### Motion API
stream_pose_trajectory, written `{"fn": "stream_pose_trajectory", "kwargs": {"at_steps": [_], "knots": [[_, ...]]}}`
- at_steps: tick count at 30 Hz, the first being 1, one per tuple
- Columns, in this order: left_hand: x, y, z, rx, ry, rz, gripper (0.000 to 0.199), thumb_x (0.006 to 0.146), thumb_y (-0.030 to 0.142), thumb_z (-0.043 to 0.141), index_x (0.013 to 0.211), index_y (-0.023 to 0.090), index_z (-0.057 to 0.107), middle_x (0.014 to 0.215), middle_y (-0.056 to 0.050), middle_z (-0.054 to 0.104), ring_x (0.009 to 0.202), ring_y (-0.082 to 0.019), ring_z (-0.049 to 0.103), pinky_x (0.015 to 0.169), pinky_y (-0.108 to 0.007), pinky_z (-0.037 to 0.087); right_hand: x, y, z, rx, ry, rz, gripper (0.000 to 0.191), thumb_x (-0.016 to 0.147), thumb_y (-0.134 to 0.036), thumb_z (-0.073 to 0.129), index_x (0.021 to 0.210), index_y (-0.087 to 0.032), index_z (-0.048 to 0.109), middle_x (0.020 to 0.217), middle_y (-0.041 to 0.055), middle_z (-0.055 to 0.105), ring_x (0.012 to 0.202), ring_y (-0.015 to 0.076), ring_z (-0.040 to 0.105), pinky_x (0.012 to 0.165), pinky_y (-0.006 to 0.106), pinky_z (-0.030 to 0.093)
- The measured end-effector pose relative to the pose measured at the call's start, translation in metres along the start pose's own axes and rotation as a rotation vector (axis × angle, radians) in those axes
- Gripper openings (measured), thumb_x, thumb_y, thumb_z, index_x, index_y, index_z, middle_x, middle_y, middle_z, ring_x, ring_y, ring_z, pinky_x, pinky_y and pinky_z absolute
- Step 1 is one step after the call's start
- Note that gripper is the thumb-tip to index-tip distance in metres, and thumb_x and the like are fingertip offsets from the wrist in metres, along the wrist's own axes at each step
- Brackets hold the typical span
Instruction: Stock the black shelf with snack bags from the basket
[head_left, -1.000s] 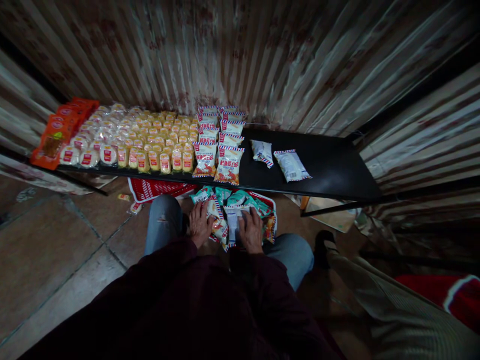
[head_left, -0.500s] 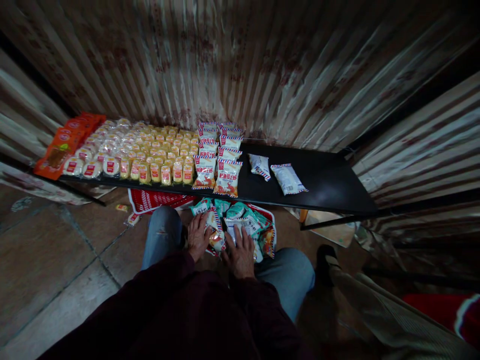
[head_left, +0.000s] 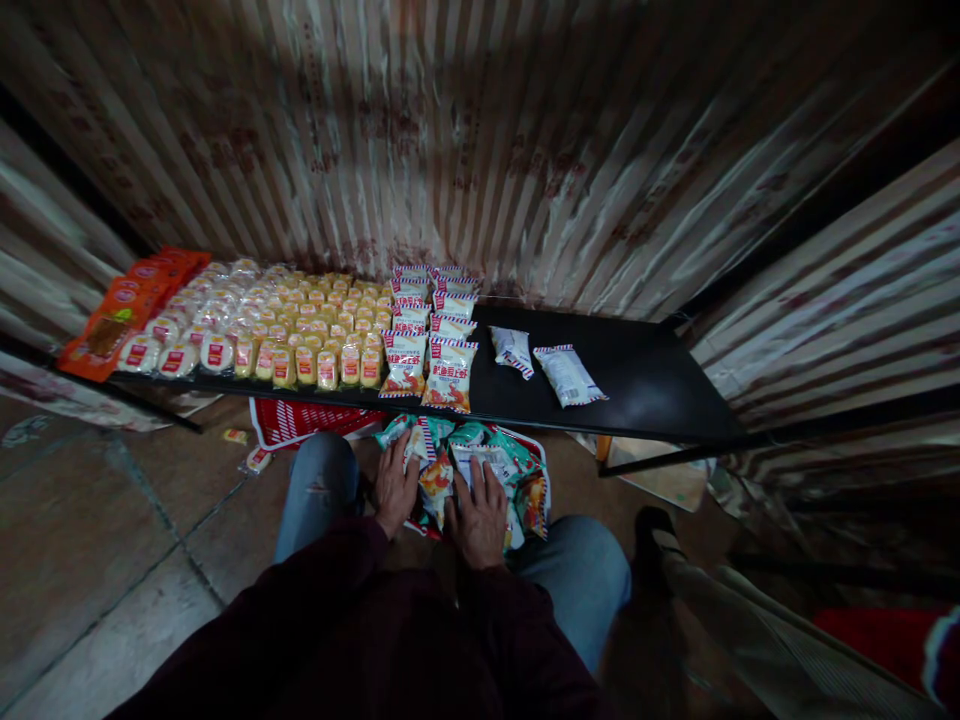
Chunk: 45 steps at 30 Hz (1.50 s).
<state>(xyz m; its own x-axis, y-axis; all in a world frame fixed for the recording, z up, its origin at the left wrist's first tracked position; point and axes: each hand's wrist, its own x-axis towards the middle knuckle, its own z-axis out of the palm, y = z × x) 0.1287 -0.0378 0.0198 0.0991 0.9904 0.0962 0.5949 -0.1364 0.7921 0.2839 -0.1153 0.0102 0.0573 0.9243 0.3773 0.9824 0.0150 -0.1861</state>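
Note:
Between my knees is a red basket with a pale rim (head_left: 548, 470), filled with green and white snack bags. My left hand (head_left: 395, 487) lies over a white snack bag (head_left: 415, 445) with a striped edge, its fingers stretched out. My right hand (head_left: 480, 512) rests with spread fingers on another white snack bag (head_left: 487, 458), which shows its printed back. An orange-and-white snack bag (head_left: 435, 485) lies between the two hands. Undersides of the fingers are hidden, and neither hand is lifting a bag.
A black shelf (head_left: 637, 370) holds rows of wrapped small cakes (head_left: 300, 350), orange packets (head_left: 127, 310), upright snack bags (head_left: 448, 375) and two lying bags (head_left: 568, 376). Small packets (head_left: 256, 460) lie on the floor. Another person's leg (head_left: 720, 610) is at right.
The view has tilted slightly, so the shelf sits lower. The bag by my left hand has shifted, and the left fingers are straighter. My right hand stays on its bag.

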Motion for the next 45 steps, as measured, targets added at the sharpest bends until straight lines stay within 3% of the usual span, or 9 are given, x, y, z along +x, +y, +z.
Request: {"fn": "stream_pose_trajectory", "kwargs": {"at_steps": [6, 10, 14, 21, 26, 32, 37, 41, 45], "knots": [[0.002, -0.009, 0.005, 0.136, -0.170, 0.044, 0.049, 0.093, 0.034, 0.038, 0.141, 0.025, 0.042, 0.137, -0.008, 0.049, 0.128, -0.024, 0.041, 0.110, -0.044, 0.030, -0.006, 0.001, 0.002, 0.038, -0.016, -0.012, 0.045, 0.084, -0.024, 0.053, 0.128, -0.018, 0.052, 0.148, 0.0139, 0.037, 0.140, 0.0310, 0.025, 0.108, 0.050, 0.029], [-0.001, -0.015, 0.012, 0.122, -0.136, 0.048, 0.051, 0.093, 0.035, 0.037, 0.142, 0.022, 0.040, 0.145, -0.010, 0.038, 0.138, -0.025, 0.029, 0.114, -0.046, 0.025, -0.010, 0.000, -0.003, 0.034, -0.004, -0.026, 0.057, 0.085, -0.030, 0.052, 0.140, -0.020, 0.039, 0.153, 0.0160, 0.027, 0.142, 0.0319, 0.022, 0.107, 0.052, 0.029], [-0.006, -0.015, 0.019, 0.082, -0.107, 0.021, 0.052, 0.095, 0.037, 0.032, 0.145, 0.021, 0.035, 0.151, -0.009, 0.031, 0.143, -0.024, 0.022, 0.116, -0.046, 0.021, -0.014, -0.001, -0.001, 0.006, -0.005, -0.037, 0.062, 0.085, -0.040, 0.055, 0.141, -0.022, 0.037, 0.154, 0.0156, 0.025, 0.142, 0.0332, 0.022, 0.108, 0.054, 0.026], [-0.020, -0.024, 0.021, -0.029, -0.041, -0.002, 0.054, 0.097, 0.036, 0.021, 0.148, 0.017, 0.025, 0.155, -0.010, 0.026, 0.145, -0.019, 0.016, 0.119, -0.043, 0.018, -0.011, -0.003, 0.007, -0.046, 0.037, 0.004, 0.045, 0.089, -0.030, 0.050, 0.134, -0.021, 0.048, 0.150, 0.0148, 0.034, 0.141, 0.0306, 0.025, 0.107, 0.053, 0.026], [-0.030, -0.030, 0.025, -0.027, -0.055, -0.018, 0.056, 0.096, 0.035, 0.029, 0.147, 0.014, 0.026, 0.154, -0.013, 0.026, 0.144, -0.022, 0.021, 0.118, -0.045, 0.021, -0.010, -0.004, 0.006, -0.059, 0.052, 0.012, 0.042, 0.089, -0.026, 0.049, 0.131, -0.021, 0.051, 0.150, 0.0147, 0.034, 0.140, 0.0301, 0.026, 0.107, 0.053, 0.027], [-0.022, -0.027, 0.020, -0.020, -0.038, -0.036, 0.054, 0.094, 0.034, 0.034, 0.144, 0.012, 0.034, 0.147, -0.014, 0.040, 0.137, -0.023, 0.034, 0.115, -0.043, 0.029, -0.013, -0.008, 0.005, -0.054, 0.036, -0.033, 0.055, 0.088, -0.036, 0.051, 0.141, -0.023, 0.040, 0.151, 0.0135, 0.035, 0.140, 0.0306, 0.026, 0.108, 0.052, 0.024], [-0.021, -0.021, 0.016, -0.011, 0.008, -0.002, 0.051, 0.093, 0.033, 0.035, 0.141, 0.015, 0.039, 0.139, -0.013, 0.049, 0.128, -0.023, 0.044, 0.110, -0.042, 0.036, -0.004, -0.019, 0.008, 0.014, 0.009, -0.072, 0.055, 0.091, -0.031, 0.047, 0.144, -0.023, 0.035, 0.142, 0.0098, 0.049, 0.137, 0.0275, 0.032, 0.111, 0.050, 0.019], [-0.022, -0.017, 0.006, -0.040, 0.050, -0.011, 0.050, 0.094, 0.034, 0.035, 0.141, 0.016, 0.039, 0.134, -0.013, 0.052, 0.123, -0.023, 0.048, 0.106, -0.042, 0.039, 0.010, -0.022, 0.007, 0.073, 0.032, -0.037, 0.055, 0.090, -0.027, 0.046, 0.143, -0.019, 0.036, 0.127, 0.0105, 0.060, 0.128, 0.0252, 0.042, 0.110, 0.048, 0.020], [-0.017, -0.009, -0.005, -0.059, 0.079, -0.025, 0.051, 0.095, 0.036, 0.034, 0.142, 0.015, 0.036, 0.137, -0.014, 0.050, 0.126, -0.024, 0.046, 0.106, -0.042, 0.038, 0.022, -0.018, 0.004, 0.092, 0.085, 0.100, 0.050, 0.090, -0.033, 0.046, 0.137, -0.016, 0.044, 0.115, 0.0122, 0.063, 0.114, 0.0258, 0.049, 0.108, 0.049, 0.023]]}}
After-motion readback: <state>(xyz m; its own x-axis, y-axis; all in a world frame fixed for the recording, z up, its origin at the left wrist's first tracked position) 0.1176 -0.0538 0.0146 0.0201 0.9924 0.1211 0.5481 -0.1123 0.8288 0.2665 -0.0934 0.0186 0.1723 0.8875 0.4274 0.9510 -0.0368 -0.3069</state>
